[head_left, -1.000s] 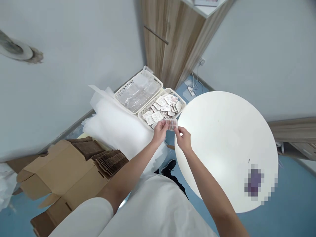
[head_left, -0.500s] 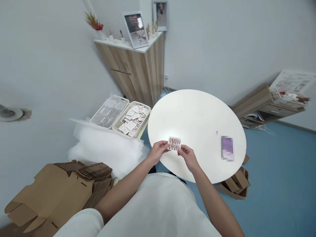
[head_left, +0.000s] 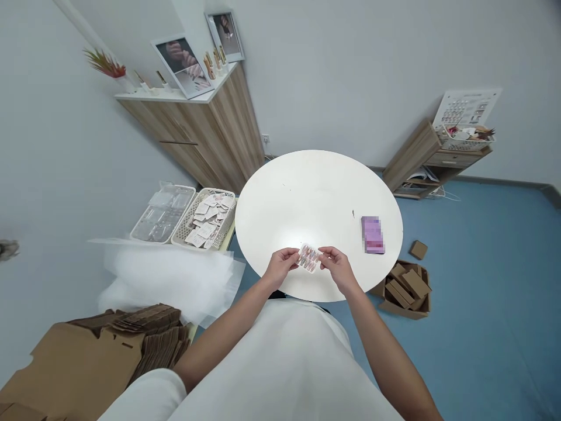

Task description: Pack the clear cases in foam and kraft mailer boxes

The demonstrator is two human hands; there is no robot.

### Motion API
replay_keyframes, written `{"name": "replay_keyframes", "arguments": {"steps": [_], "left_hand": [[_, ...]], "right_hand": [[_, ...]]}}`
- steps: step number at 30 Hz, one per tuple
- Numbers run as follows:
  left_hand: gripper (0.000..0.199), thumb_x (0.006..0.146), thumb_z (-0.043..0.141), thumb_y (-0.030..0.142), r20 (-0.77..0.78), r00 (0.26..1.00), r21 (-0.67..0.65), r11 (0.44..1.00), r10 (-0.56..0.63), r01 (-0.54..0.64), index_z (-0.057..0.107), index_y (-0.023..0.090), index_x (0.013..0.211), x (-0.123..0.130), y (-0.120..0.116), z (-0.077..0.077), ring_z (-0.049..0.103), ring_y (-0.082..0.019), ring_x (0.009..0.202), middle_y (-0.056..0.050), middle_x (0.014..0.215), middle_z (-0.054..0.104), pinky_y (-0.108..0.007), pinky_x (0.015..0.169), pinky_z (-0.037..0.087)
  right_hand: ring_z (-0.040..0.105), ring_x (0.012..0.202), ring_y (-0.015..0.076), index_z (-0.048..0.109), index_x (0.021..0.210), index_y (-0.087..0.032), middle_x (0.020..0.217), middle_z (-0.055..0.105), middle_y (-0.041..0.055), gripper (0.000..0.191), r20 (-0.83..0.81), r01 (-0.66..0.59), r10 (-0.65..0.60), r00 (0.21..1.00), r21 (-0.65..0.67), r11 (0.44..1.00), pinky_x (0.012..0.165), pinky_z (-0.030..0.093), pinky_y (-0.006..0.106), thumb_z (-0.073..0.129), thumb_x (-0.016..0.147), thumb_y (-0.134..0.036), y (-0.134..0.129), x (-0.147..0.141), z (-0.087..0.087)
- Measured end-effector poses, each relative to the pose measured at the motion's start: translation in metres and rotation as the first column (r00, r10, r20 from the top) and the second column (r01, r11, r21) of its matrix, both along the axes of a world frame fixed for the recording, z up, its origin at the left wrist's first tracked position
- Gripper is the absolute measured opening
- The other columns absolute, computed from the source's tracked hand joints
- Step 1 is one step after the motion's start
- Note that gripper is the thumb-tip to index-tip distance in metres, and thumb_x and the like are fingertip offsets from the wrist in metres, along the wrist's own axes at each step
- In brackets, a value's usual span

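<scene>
A small clear tray of press-on nails (head_left: 308,258), several pinkish nails in two rows, is held over the near part of the round white table (head_left: 315,193). My left hand (head_left: 281,268) pinches its left edge between thumb and fingers. At the right edge, my right hand (head_left: 338,268) has its thumb and fingertips closed on the tray too. The tray is tilted, its right side lower than its left. On the table to the right lies a purple box (head_left: 372,235), partly pixelated, apart from both hands.
Left of the table are a basket of white cards (head_left: 230,217), a basket of clear plastic cases (head_left: 135,229), white translucent sheets (head_left: 170,275) and stacked flat cardboard (head_left: 83,362). A carton of brown boxes (head_left: 405,310) stands on the floor at right. Behind is a wooden cabinet (head_left: 228,128).
The camera view has shifted, so the table and cabinet appear further left. The tray has turned from level to tilted, with both hands still on it.
</scene>
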State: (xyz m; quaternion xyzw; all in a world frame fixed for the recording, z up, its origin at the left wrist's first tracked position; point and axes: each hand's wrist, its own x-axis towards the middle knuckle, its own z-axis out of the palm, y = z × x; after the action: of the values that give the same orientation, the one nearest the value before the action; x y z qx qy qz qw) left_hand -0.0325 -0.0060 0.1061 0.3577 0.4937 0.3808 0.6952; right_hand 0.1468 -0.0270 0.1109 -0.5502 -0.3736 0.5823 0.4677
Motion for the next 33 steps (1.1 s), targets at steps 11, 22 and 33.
{"name": "replay_keyframes", "arguments": {"steps": [11, 22, 33], "left_hand": [[0.035, 0.066, 0.066, 0.036, -0.057, 0.996, 0.04, 0.996, -0.073, 0.075, 0.061, 0.016, 0.095, -0.039, 0.016, -0.001, 0.061, -0.014, 0.074, -0.006, 0.084, 0.062, -0.032, 0.074, 0.047], [0.036, 0.065, 0.065, 0.036, -0.09, 0.994, 0.111, 0.991, -0.069, 0.079, 0.061, 0.017, 0.095, -0.059, 0.037, -0.009, 0.06, -0.013, 0.07, -0.005, 0.086, 0.062, -0.033, 0.074, 0.047], [0.032, 0.065, 0.067, 0.033, 0.004, 0.961, 0.073, 0.959, -0.276, 0.275, 0.062, 0.016, 0.091, -0.064, 0.043, -0.007, 0.056, -0.011, 0.066, -0.002, 0.072, 0.057, -0.032, 0.071, 0.049]], "right_hand": [[0.061, 0.062, 0.0123, 0.052, 0.076, -0.021, 0.062, 0.058, -0.0044, 0.031, -0.266, 0.123, -0.166, 0.95, -0.169, 0.978, 0.07, 0.047, 0.03, 0.072, 0.057, -0.035, -0.005, -0.025, -0.007], [0.06, 0.061, 0.0124, 0.053, 0.075, -0.021, 0.061, 0.058, -0.0045, 0.029, -0.19, 0.152, -0.188, 0.964, -0.189, 0.97, 0.069, 0.046, 0.03, 0.071, 0.057, -0.034, -0.003, -0.062, -0.01], [0.05, 0.06, 0.0097, 0.062, 0.082, -0.019, 0.068, 0.057, -0.0013, 0.025, 0.067, 0.24, -0.236, 0.969, -0.042, 0.97, 0.066, 0.044, 0.03, 0.065, 0.063, -0.034, 0.012, -0.065, -0.003]]}}
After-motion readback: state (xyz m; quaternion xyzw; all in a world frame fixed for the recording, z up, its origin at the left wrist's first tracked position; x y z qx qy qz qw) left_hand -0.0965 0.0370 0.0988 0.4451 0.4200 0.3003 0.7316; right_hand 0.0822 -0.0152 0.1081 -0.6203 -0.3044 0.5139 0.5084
